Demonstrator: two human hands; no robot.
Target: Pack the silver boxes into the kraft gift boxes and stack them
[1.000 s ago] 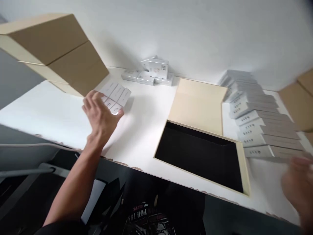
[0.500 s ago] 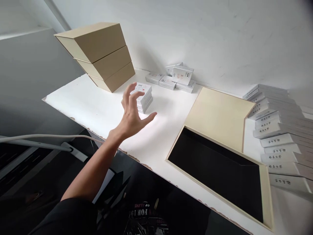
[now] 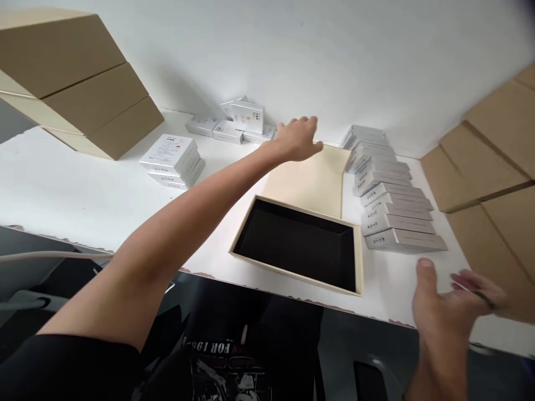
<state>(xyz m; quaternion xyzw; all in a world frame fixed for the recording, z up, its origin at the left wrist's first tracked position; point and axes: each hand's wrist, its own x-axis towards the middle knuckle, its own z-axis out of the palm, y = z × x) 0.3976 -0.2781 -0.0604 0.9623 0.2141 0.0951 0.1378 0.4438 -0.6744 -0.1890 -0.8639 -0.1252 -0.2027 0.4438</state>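
Over the raised lid (image 3: 307, 181) of an open cream box, my left hand (image 3: 298, 139) reaches with fingers apart and holds nothing. The box's black inside (image 3: 296, 245) is bare. On the right, my right hand (image 3: 453, 306) is open and slightly blurred, its thumb up and fingers spread, with a dark ring on one finger. It is just in front of a row of small silver-white cartons (image 3: 401, 239), not visibly touching them. Several more such cartons (image 3: 246, 120) lie by the wall, one leaning on others. A short stack of cartons (image 3: 171, 156) stands left of my forearm.
Cream-brown boxes (image 3: 96, 94) are stacked at the left of the white table (image 3: 62, 195). More brown boxes (image 3: 493, 161) are piled at the right. The table's front edge is chipped. A pale cable (image 3: 54, 255) runs at the lower left.
The view has swung right, bringing my right hand and the right-hand boxes into sight. My left hand has moved from beside the short carton stack to over the lid, still open.
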